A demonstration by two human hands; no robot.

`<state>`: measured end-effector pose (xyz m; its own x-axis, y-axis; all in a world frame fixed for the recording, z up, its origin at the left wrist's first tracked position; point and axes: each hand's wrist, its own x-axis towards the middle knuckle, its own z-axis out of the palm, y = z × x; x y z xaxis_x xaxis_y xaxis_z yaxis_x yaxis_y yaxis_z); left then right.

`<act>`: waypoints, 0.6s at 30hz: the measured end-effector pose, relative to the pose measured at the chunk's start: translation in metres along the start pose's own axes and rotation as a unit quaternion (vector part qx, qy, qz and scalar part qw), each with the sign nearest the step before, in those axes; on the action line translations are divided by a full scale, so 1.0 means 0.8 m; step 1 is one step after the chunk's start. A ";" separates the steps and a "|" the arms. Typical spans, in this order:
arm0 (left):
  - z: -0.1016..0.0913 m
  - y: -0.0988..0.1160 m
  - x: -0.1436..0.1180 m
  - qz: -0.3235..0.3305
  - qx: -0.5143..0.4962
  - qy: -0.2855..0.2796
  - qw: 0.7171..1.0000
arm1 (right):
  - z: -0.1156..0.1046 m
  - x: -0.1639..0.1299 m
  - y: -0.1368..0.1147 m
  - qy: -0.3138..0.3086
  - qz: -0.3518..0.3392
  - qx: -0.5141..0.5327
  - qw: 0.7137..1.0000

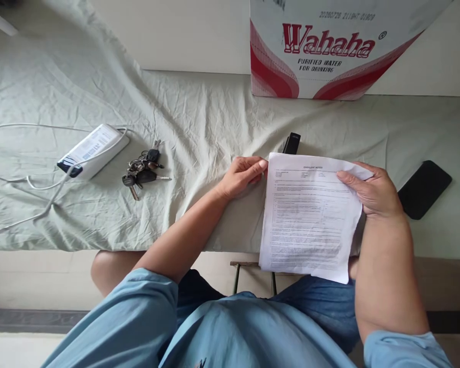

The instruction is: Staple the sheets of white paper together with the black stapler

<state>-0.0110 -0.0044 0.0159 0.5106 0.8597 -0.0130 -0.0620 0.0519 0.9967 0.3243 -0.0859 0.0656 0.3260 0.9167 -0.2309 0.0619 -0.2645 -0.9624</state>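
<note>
A wrinkled pale green cloth [199, 117] covers the table, which stands against a cream wall; well left of the left hand [240, 175] lie a white power bank [94, 151] with its white cable [30, 181], then a bunch of dark keys [142, 171] nearer it; the left hand pinches the upper left edge of the stapled white printed paper sheets [308, 217], which overhang the table's near edge; just beyond them a black stapler [292, 143]; farther back a red-and-white Wahaha cardboard box [329, 51], contents hidden; the right hand [373, 191] grips the sheets' upper right corner; right of it a black phone [424, 189].
</note>
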 end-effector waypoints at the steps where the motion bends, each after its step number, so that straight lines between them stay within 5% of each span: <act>1: 0.000 0.001 0.000 -0.004 0.016 -0.018 1.000 | 0.001 0.001 0.001 0.009 -0.004 0.001 1.000; 6: 0.002 0.001 0.004 -0.001 0.084 0.028 0.996 | 0.005 0.005 0.006 0.023 0.005 0.033 0.999; 11: 0.004 -0.010 0.009 0.023 0.001 0.099 0.995 | 0.004 0.015 0.014 0.042 0.005 0.055 0.998; 18: 0.000 -0.002 0.004 0.020 0.004 0.019 1.000 | 0.005 0.018 0.014 0.072 -0.024 0.060 0.995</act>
<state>-0.0093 -0.0020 0.0140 0.4743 0.8800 0.0246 -0.0752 0.0127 0.9971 0.3256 -0.0746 0.0509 0.4586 0.8725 -0.1688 -0.0286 -0.1753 -0.9841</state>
